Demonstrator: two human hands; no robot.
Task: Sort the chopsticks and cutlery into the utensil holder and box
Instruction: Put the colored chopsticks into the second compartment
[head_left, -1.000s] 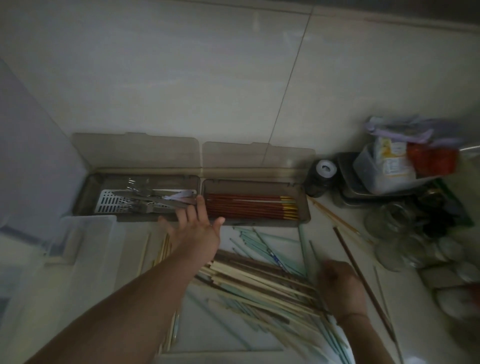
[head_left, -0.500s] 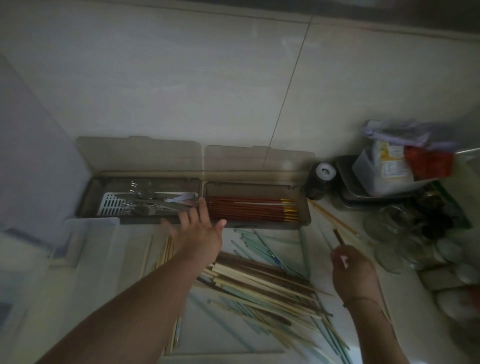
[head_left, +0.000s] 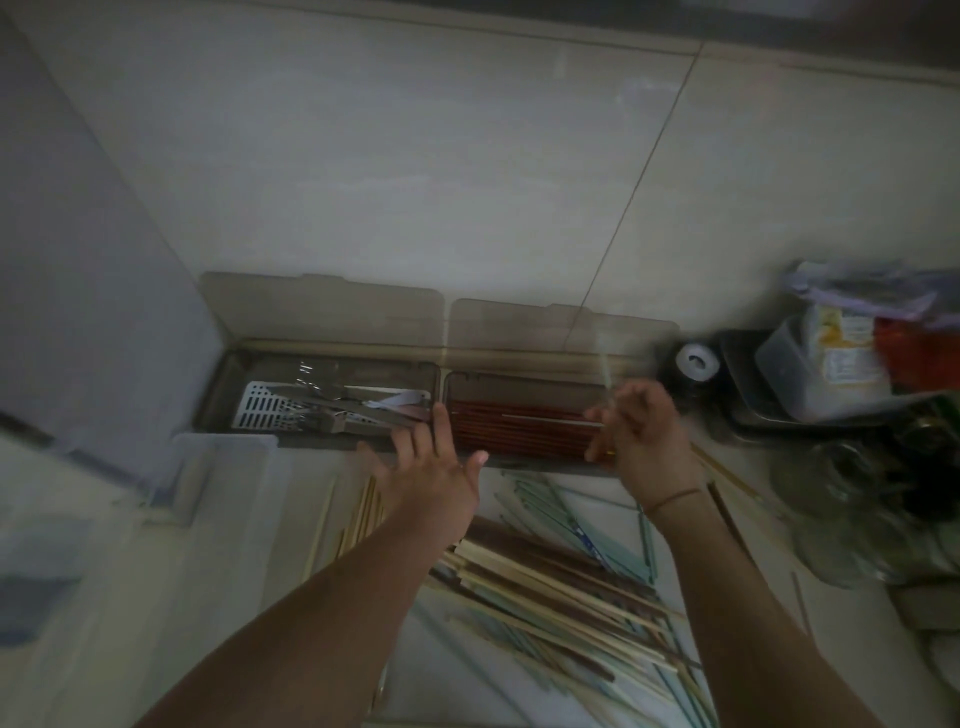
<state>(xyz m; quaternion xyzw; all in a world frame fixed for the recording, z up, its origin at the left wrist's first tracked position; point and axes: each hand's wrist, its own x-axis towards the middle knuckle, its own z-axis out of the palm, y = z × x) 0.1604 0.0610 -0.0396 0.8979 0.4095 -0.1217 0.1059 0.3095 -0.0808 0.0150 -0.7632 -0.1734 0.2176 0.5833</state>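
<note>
1. While red chopsticks (head_left: 519, 426) already fill the utensil holder (head_left: 332, 446)'s right compartment and cutlery (head_left: 332, 410) its left, many loose chopsticks (head_left: 561, 587) remain on the bench (head_left: 519, 691).
2. Left hand (head_left: 431, 467) rests spread, fingers straight, on the holder's rim; right hand (head_left: 644, 436) pinches a chopstick (head_left: 605, 374) above the right compartment.

Head cam, single view, looking forward and steeply down over a counter toward a tiled wall.

Worn high above the work: both forearms enter from the near edge, left hand (head_left: 426, 467) at centre, right hand (head_left: 641, 441) right of centre, both reaching away from the lens. Wide-angle; wall lines bow toward the frame edges. Far limit is the wall, with the utensil holder (head_left: 332, 444) lying along its foot in mid-frame. Loose chopsticks (head_left: 561, 587) fill the near centre, close under the camera. Clutter of containers (head_left: 826, 364) sits far right, a clear box (head_left: 218, 467) at left. Dim and slightly blurred. No second view to overlap.
</note>
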